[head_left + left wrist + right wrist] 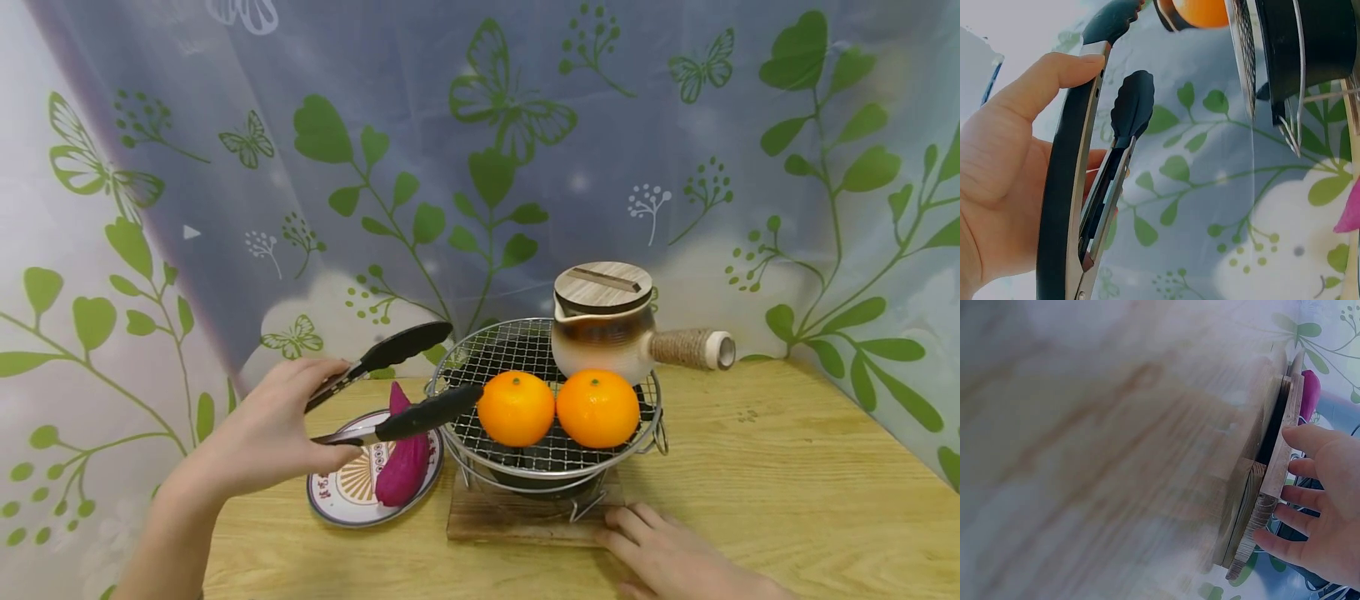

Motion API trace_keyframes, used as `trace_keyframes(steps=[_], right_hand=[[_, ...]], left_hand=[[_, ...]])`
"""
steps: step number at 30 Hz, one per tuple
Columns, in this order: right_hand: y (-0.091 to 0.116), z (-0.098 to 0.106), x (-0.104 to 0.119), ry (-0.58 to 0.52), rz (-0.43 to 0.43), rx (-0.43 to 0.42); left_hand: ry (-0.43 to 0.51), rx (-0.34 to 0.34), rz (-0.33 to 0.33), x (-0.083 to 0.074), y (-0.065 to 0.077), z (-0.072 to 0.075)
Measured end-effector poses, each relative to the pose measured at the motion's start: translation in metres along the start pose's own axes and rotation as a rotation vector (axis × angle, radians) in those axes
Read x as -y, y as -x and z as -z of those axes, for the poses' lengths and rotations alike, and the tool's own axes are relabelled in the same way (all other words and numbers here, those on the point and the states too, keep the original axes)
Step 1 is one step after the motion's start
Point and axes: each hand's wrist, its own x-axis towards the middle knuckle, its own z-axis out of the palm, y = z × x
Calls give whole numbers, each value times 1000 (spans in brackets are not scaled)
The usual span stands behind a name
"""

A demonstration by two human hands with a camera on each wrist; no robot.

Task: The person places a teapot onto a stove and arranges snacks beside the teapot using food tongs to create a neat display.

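Observation:
My left hand (258, 425) holds a pair of tongs (431, 412) with black scalloped heads, thumb on one arm and fingers on the other, the arms spread wide. The lower head is beside the left of two oranges (516, 408) on a round wire grill (487, 450); whether they touch I cannot tell. The other orange (597, 408) sits to its right. Below the tongs a purple sweet potato (405, 471) lies on a patterned plate (330, 507), partly hidden. My right hand (675, 550) rests with extended fingers against the right corner of the wooden board (525, 529) under the grill.
A brown and cream teapot (600, 337) with a wooden lid and a rope-wrapped handle (686, 348) stands at the grill's back right, the handle jutting right. The wooden table (810, 475) extends rightward. A leaf-patterned curtain (420, 108) hangs close behind.

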Motion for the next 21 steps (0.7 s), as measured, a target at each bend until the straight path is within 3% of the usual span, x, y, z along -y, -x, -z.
trace_keyframes(steps=[4,14,21], right_hand=[[0,0,0,13,-6,-2],[0,0,0,9,-8,3],[-1,-2,0,29,7,-3]], left_hand=[[12,-12,28,12,3,1],[-27,-11,183,47,9,-2],[-67,10,310,62,11,-9]])
